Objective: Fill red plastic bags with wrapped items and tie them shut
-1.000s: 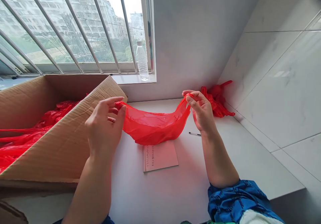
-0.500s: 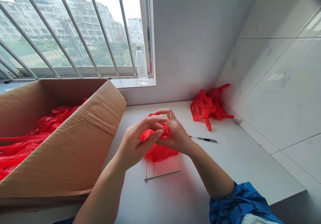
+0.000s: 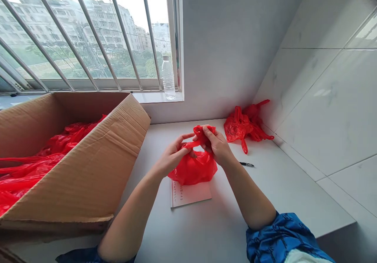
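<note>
Red plastic bag (image 3: 193, 172), stretched wide a second ago, now has its handles (image 3: 194, 143) looped, perhaps partly knotted, pinched in both hands (image 3: 173, 156).

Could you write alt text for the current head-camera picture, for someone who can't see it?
A person's left hand and right hand hold the upper part of a red plastic bag over a white table. An open cardboard box of crumpled red plastic stands at left; more red bags lie at the back right.
</note>
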